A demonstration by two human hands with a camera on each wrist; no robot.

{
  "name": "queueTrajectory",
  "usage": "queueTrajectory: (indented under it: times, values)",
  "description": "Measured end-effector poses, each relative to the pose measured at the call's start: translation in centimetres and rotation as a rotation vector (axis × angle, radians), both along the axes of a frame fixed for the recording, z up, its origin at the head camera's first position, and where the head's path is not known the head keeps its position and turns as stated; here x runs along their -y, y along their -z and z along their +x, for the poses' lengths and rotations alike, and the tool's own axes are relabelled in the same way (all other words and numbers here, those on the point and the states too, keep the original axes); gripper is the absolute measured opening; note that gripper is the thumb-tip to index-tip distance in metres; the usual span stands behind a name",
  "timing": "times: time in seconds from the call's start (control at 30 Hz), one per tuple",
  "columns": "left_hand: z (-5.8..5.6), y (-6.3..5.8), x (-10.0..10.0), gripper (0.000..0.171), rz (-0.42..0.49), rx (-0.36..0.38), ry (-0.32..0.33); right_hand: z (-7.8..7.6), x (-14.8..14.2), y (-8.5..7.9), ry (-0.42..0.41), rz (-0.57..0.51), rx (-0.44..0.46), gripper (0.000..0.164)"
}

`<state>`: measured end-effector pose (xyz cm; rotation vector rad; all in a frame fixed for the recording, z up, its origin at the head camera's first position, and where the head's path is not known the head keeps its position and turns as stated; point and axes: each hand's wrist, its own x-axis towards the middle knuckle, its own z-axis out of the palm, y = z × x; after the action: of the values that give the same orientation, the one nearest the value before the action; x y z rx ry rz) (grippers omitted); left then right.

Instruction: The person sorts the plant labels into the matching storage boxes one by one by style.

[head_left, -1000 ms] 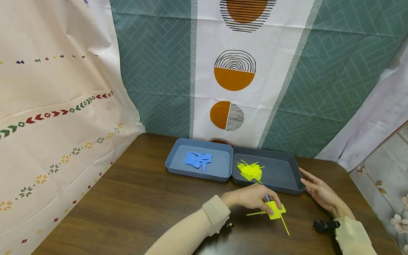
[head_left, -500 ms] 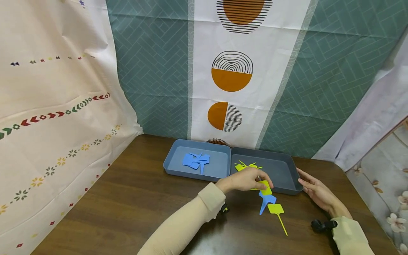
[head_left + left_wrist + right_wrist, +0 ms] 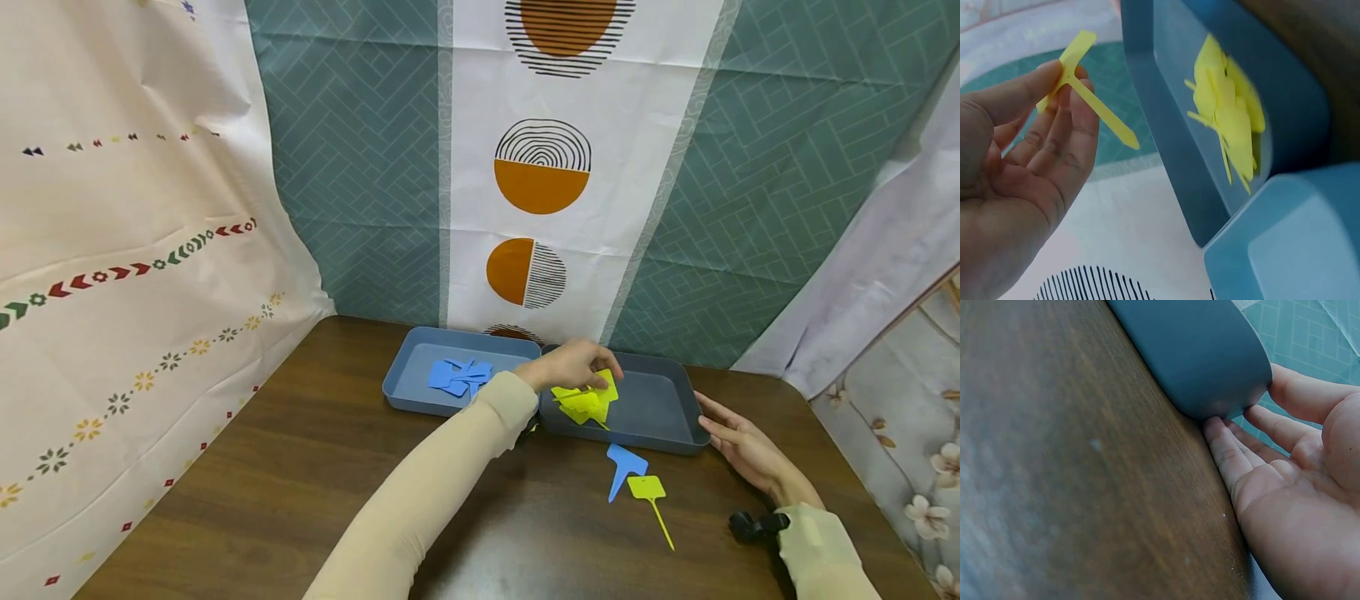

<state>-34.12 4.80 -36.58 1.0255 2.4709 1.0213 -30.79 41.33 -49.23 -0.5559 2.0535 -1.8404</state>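
My left hand point(image 3: 573, 365) is over the left part of the dark grey tray point(image 3: 656, 408). Thumb and fingers pinch a yellow T-shaped plant label point(image 3: 1105, 116), its pointed stem sticking out in the left wrist view. Below lies a heap of yellow plant labels point(image 3: 1229, 106) inside that tray. At the tray's right end, my right hand point(image 3: 757, 454) touches the outer wall with fairly straight fingers point(image 3: 1229, 450), the thumb up by the rim. On the table in front of the tray lie a blue plant label point(image 3: 619, 471) and one more yellow plant label point(image 3: 649, 490).
A blue-grey tray point(image 3: 411, 375) stands against the dark tray's left side, with several blue plant labels point(image 3: 450, 377) in it. Both trays sit on the brown wooden table point(image 3: 300, 467), close to the patterned curtain point(image 3: 352, 183) behind.
My left hand has carried a yellow plant label up from the table to over the dark tray, uncovering the blue label. The right hand has stayed at the tray's end.
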Motion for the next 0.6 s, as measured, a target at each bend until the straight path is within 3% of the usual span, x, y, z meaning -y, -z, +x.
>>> queueTrajectory:
  times: [0.17,0.6]
  values:
    - [-1.1,-0.6,-0.3,0.018,0.011,0.099,-0.030,-0.1,-0.1,0.0,0.002,0.015,0.008,0.063]
    - [-2.4,-0.9,-1.2,0.014,-0.041,0.072,-0.038,0.1,0.0,-0.2,0.000,0.006,0.005,0.063]
